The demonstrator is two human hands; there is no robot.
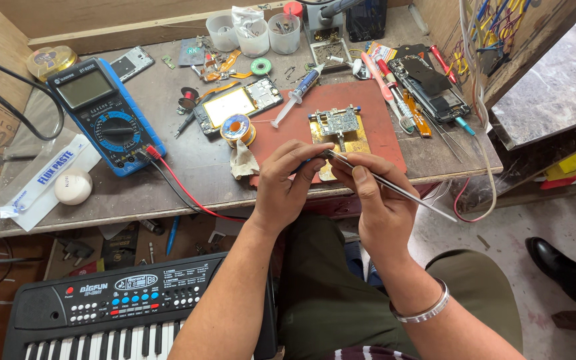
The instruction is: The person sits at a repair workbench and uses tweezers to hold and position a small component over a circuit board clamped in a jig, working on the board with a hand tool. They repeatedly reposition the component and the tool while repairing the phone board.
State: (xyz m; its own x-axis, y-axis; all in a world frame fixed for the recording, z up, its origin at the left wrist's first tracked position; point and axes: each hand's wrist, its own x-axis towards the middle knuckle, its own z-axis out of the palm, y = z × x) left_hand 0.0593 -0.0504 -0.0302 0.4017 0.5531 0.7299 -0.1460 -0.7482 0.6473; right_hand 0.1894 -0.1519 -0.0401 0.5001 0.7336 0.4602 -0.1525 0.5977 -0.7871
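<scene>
Tweezers point(381, 180) were pinched shut in the right hand point(381, 213), left hand point(288, 183) fingers steadying their tip just near the circuit board point(336, 123) clamped on the worktop point(168, 180).

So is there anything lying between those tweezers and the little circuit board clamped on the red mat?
Nothing visible. The tweezers, held in the right hand with the left hand at their tip, sit just in front of the circuit board; only bare red mat lies between.
</scene>
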